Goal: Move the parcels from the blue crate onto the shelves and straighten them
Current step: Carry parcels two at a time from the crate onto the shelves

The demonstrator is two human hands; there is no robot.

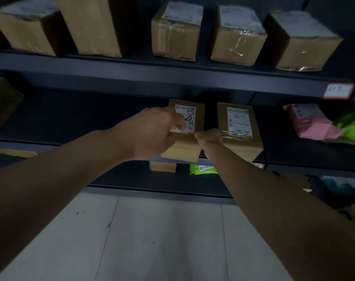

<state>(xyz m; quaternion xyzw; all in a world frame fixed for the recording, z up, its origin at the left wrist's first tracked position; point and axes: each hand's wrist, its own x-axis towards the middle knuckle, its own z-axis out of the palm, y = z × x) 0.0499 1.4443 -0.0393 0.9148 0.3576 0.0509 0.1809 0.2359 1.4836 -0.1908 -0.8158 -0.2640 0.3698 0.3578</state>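
Presently, a cardboard parcel (187,147) is held between both hands at the front edge of the middle shelf (91,122) of a dark rack. The left hand (158,132) is curled over the parcel's left side, with its fingers bent onto the white label on top, where a handwritten mark is seen. The right hand (210,135) is closed on the parcel's right edge, in the narrow gap beside a second parcel (239,128), which stands on the same shelf and carries a similar label. Further right on that shelf, a pink bag (312,124) is laid against a green bag (351,126). On the upper shelf (111,65), five cardboard boxes (175,33) are lined up in a row, and a small white tag (338,91) is fixed to the rack edge at the right. Below, a small box (162,166) and another green pouch (203,169) are partly seen on the lower shelf. A pale tiled floor (162,240) is seen beneath the forearms.
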